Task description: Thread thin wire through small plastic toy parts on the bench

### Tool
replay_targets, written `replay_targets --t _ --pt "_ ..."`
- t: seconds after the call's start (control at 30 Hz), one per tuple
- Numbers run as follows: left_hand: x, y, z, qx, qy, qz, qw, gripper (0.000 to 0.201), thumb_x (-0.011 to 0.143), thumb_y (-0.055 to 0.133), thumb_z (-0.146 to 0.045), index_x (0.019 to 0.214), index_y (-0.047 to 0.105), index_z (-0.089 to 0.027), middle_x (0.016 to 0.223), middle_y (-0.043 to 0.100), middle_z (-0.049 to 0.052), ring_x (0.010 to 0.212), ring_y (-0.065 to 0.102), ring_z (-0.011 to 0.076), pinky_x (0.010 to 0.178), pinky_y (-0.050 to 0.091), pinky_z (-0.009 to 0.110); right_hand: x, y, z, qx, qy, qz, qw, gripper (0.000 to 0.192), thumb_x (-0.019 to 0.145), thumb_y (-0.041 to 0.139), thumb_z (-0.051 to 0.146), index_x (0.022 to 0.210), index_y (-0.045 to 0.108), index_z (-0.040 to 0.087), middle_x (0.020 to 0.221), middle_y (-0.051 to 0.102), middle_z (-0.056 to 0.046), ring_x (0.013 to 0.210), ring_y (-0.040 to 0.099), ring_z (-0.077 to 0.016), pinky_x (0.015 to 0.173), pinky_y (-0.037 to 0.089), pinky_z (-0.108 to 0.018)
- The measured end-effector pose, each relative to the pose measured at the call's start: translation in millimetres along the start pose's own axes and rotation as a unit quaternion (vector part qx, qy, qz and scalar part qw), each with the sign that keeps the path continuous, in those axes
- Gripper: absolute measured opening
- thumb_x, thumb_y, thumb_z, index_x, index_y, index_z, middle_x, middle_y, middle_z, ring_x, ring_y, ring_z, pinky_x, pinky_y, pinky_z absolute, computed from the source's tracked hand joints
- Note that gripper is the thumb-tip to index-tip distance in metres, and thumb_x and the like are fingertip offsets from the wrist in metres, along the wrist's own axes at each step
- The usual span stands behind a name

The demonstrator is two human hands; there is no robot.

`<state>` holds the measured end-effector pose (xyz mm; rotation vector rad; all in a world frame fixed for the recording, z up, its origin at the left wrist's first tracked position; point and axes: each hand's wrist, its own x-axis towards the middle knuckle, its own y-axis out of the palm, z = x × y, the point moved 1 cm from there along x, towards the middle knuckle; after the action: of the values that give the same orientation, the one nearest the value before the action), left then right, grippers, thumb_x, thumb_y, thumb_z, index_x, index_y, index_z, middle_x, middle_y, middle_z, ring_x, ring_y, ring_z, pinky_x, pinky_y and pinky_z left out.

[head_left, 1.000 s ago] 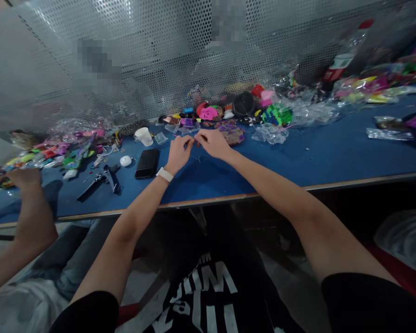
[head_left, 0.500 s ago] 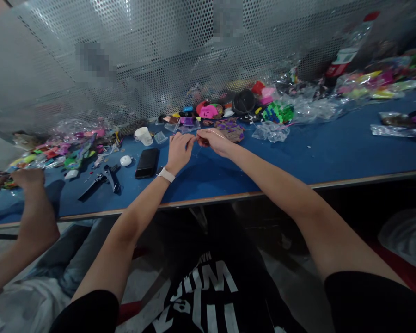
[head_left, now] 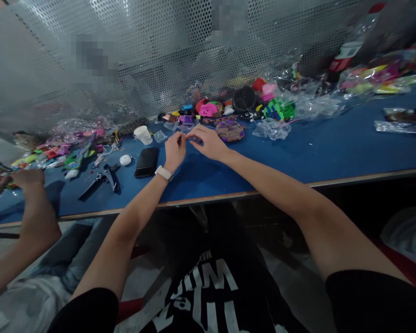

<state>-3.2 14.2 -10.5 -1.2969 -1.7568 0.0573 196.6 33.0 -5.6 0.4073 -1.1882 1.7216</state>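
My left hand (head_left: 175,149), with a white wristband (head_left: 164,173), and my right hand (head_left: 208,141) meet fingertip to fingertip just above the blue table (head_left: 333,148). Both pinch something thin and pale, like a thread; it is too fine to make out clearly. A brown and purple beaded piece (head_left: 229,130) lies just right of my right hand. A black phone (head_left: 146,162) lies left of my left hand.
A white cup (head_left: 143,135), a white earbud case (head_left: 125,160) and a black tool (head_left: 104,179) lie to the left. Colourful small toys and clear bags (head_left: 271,129) line the perforated metal wall (head_left: 159,46). A co-worker's hands (head_left: 27,178) work at far left. A bottle (head_left: 350,48) stands back right.
My hands have drawn closer together and shifted slightly left and away from me. The right hand's fingers have spread a little over the left fingertips.
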Motion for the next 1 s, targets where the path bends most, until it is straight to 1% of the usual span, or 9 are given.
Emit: replay_targets --t 0.1,0.2,0.33,0.43,0.53,0.7,0.77,0.87,1.0 --pt "-3 1.7 -2 0.006 0.039 0.022 0.999 0.036 0.121 0.064 -0.032 0.085 0.064 -0.025 0.078 0.067 0.003 0.075 0.062 0.0217 0.079 0.048 0.037 1 1 -1 -0.057 -0.007 -0.009 0.998 0.034 0.109 0.065 0.015 0.137 0.08 0.025 0.14 0.08 -0.016 0.135 0.071 -0.0384 0.125 0.058 -0.063" --pt "-4 1.0 -6 0.027 0.06 0.033 0.997 0.034 0.12 0.064 -0.031 0.087 0.067 -0.025 0.08 0.069 0.004 0.08 0.065 0.0237 0.083 0.05 0.039 1 1 -6 -0.082 0.0 0.004 0.997 0.032 0.108 0.068 0.013 0.135 0.08 0.024 0.138 0.081 -0.016 0.137 0.071 -0.0398 0.128 0.056 -0.065" --pt "-5 0.3 -9 0.057 0.046 0.047 0.996 0.032 0.117 0.062 -0.024 0.086 0.071 -0.025 0.082 0.073 0.006 0.084 0.069 0.0265 0.086 0.052 0.042 0 0 -8 -0.067 0.036 0.003 0.997 0.042 0.107 0.069 0.012 0.148 0.071 0.023 0.132 0.083 -0.015 0.13 0.075 -0.0384 0.12 0.062 -0.06" --pt "-5 1.9 -9 0.079 0.041 0.05 0.995 0.033 0.119 0.061 -0.026 0.088 0.072 -0.025 0.085 0.075 0.008 0.086 0.069 0.0278 0.087 0.052 0.043 0 1 -7 -0.045 0.057 0.001 0.997 0.048 0.108 0.067 0.014 0.154 0.065 0.025 0.125 0.085 -0.013 0.121 0.077 -0.0358 0.112 0.065 -0.055" --pt "-7 3.7 -10 0.099 0.057 0.037 0.993 0.035 0.122 0.058 -0.033 0.093 0.075 -0.025 0.085 0.076 0.008 0.088 0.069 0.0283 0.087 0.051 0.043 1 2 -7 -0.028 0.07 -0.006 0.997 0.046 0.109 0.069 0.018 0.154 0.064 0.026 0.121 0.086 -0.012 0.115 0.078 -0.0348 0.11 0.065 -0.055" --pt "-9 2.4 -15 0.121 0.067 0.02 0.99 0.044 0.126 0.052 -0.045 0.096 0.077 -0.026 0.085 0.076 0.009 0.092 0.07 0.03 0.089 0.052 0.043 -1 3 -7 0.012 0.096 -0.014 0.995 0.046 0.109 0.078 0.028 0.152 0.065 0.026 0.107 0.084 -0.009 0.108 0.08 -0.0358 0.107 0.064 -0.055" --pt "-9 0.3 -18 0.133 0.057 0.025 0.989 0.044 0.126 0.051 -0.044 0.097 0.077 -0.026 0.088 0.078 0.01 0.096 0.071 0.0311 0.092 0.053 0.044 -1 3 -7 0.048 0.104 -0.022 0.993 0.046 0.108 0.079 0.03 0.151 0.064 0.026 0.104 0.083 -0.007 0.105 0.081 -0.0345 0.103 0.065 -0.053" --pt "-9 -3.8 -25 0.157 0.036 0.042 0.986 0.039 0.126 0.052 -0.037 0.1 0.078 -0.026 0.098 0.083 0.01 0.105 0.073 0.0327 0.099 0.053 0.046 -1 4 -8 0.104 0.115 -0.033 0.987 0.048 0.105 0.078 0.027 0.15 0.061 0.028 0.102 0.081 -0.006 0.103 0.081 -0.0316 0.099 0.066 -0.05" --pt "-10 -8.1 -36 0.189 0.023 0.063 0.98 0.034 0.126 0.055 -0.035 0.105 0.08 -0.026 0.11 0.085 0.01 0.116 0.074 0.0342 0.108 0.05 0.049 0 10 -11 0.135 0.129 -0.039 0.982 0.053 0.098 0.08 0.023 0.145 0.06 0.03 0.096 0.077 -0.001 0.097 0.078 -0.0281 0.093 0.066 -0.046"
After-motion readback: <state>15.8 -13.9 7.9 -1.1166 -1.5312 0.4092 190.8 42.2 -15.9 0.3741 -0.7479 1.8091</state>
